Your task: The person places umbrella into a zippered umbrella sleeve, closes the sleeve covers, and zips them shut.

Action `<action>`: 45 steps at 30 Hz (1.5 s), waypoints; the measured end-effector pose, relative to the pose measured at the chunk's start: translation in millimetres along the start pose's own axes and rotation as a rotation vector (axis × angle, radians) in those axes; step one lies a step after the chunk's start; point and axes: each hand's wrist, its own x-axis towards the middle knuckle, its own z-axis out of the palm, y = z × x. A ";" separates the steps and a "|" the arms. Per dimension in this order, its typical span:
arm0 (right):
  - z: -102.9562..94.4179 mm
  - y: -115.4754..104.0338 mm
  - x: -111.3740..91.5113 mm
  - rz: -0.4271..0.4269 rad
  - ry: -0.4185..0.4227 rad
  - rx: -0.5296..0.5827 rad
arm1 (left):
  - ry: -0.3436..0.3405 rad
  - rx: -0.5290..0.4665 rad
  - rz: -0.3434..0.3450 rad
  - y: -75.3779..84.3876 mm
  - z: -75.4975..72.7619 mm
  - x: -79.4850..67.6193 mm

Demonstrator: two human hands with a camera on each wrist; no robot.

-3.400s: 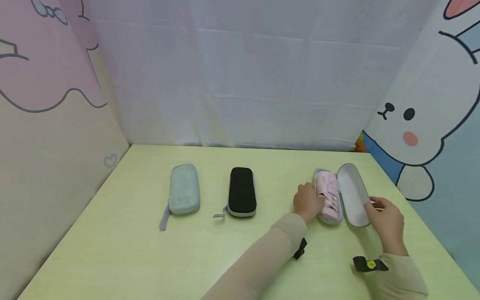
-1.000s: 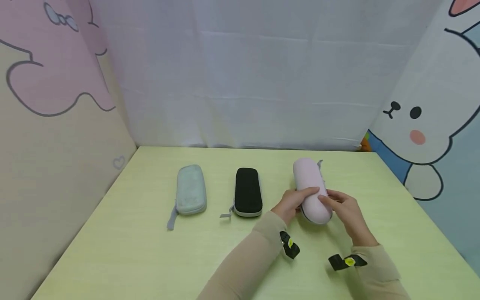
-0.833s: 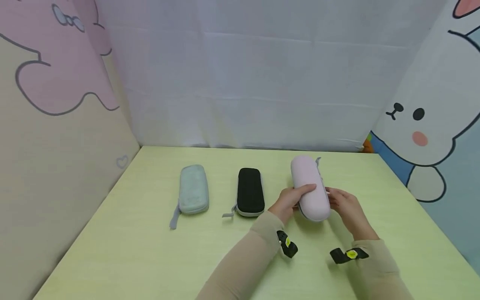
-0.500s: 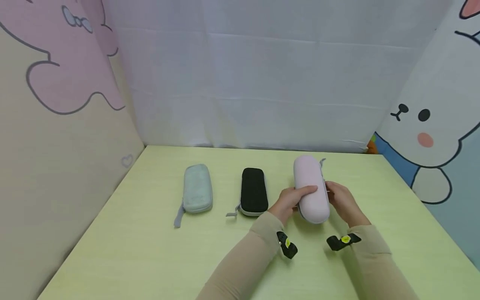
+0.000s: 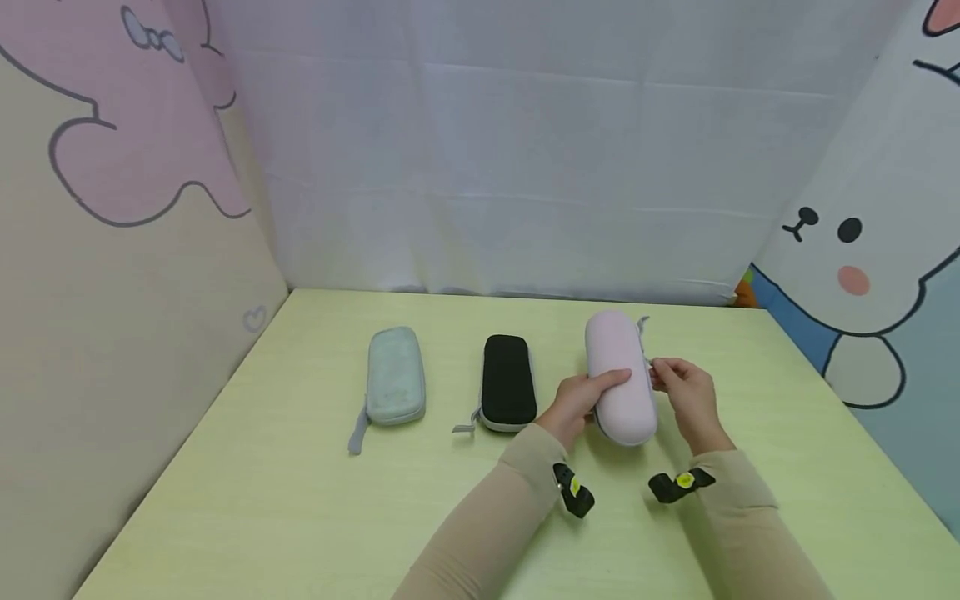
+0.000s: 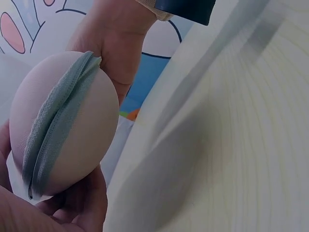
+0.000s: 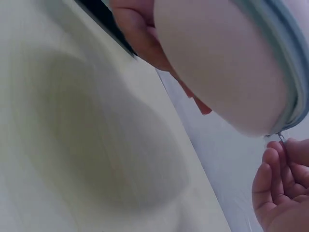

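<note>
A pink hard-shell zip case (image 5: 617, 358) is held raised off the tabletop by my left hand (image 5: 576, 404), thumb across its top and fingers underneath. Its two halves meet, with a grey-green zip band (image 6: 58, 116) along the seam; how far the zip is fastened I cannot tell. At the case's right side, my right hand (image 5: 686, 396) pinches the small metal zip pull (image 7: 281, 137) between thumb and fingers. In the left wrist view the case's rounded end faces the camera. Whatever lies inside the case is hidden.
Left of the hands, a black zip case (image 5: 508, 383) and a pale green zip case (image 5: 396, 377) lie on the light yellow table (image 5: 300, 517). Each has a grey pull strap. A white cloth (image 5: 487, 167) hangs behind the table, with cartoon-printed panels on both sides.
Earlier the pink case lay open with a strapped pink bundle inside; now it is closed and lifted. My right hand left the lid and moved to the zip pull. The view shifted slightly.
</note>
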 end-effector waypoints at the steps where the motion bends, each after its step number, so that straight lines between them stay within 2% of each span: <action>1: 1.0 -0.4 -0.4 0.004 0.007 -0.002 | 0.010 -0.009 -0.003 0.3 0.2 -0.3; 10: 6.6 -2.9 -4.0 -0.008 0.018 -0.042 | 0.061 -0.060 0.009 3.0 1.1 -1.5; 22: 4.3 0.9 -9.0 -0.016 -0.025 0.010 | 0.052 -0.057 0.014 0.7 -1.9 3.8; 32: -0.9 1.9 -15.0 -0.023 -0.060 -0.062 | 0.065 -0.079 0.025 -0.5 -0.4 2.5; 45: -4.1 3.9 -21.8 -0.034 -0.082 -0.056 | 0.085 -0.105 0.023 -2.1 1.5 6.2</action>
